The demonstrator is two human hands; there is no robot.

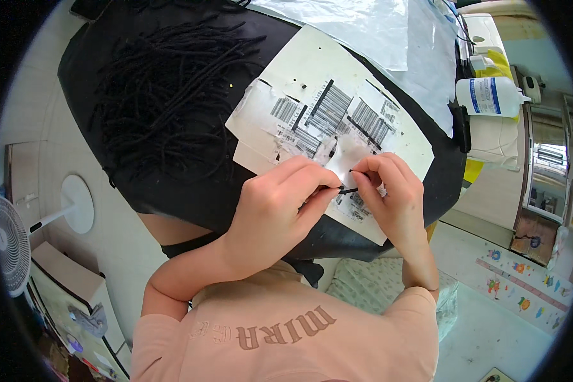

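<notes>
Between my two hands runs a short black cord (348,190), pinched at each side. My left hand (286,200) has thumb and forefinger closed on one end of it. On the other side, my right hand (391,191) grips the cord with thumb and bent fingers. Both hands hover over a pale cardboard sheet (401,149) covered with barcode labels (331,105) and dark smudges. A whitish glossy patch (349,153) shows just beyond the fingertips. To the left lies a big heap of black cords (165,95), loosely tangled.
The black-covered table (83,70) carries clear plastic bags (375,32) at the far side. At right, a white squeeze bottle (490,97) with a blue label lies near a black object (461,129). A white fan (9,245) stands on the floor at left.
</notes>
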